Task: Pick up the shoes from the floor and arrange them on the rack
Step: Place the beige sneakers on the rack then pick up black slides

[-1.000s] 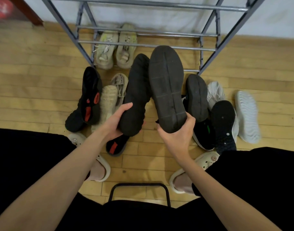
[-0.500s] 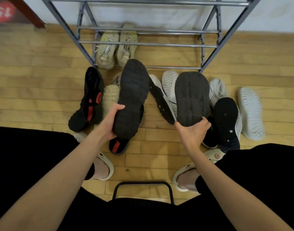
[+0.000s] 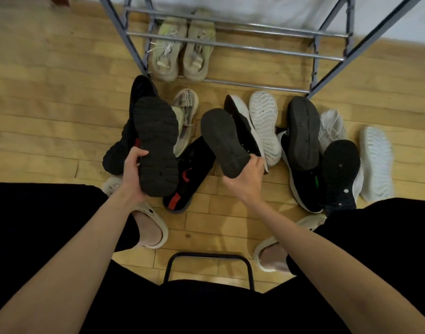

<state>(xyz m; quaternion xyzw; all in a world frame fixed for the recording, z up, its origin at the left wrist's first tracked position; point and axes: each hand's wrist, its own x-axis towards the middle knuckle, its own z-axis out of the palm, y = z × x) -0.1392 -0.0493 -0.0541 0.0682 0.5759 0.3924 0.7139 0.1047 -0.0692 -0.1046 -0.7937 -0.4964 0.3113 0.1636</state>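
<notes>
Hands (image 3: 134,174) grip two dark shoes (image 3: 157,145), treaded soles up.

Dim, warm indoor light, soft shadows, slight overall blur, and wide-angle bending toward the edges.

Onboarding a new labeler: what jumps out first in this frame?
Two dark shoes held sole-up: the left hand grips the larger shoe, and the right hand holds the smaller one by its heel. Behind them, a jumble of black and white shoes covers the wooden floor. Only a beige pair sits on the metal rack, at its lowest level.
</notes>
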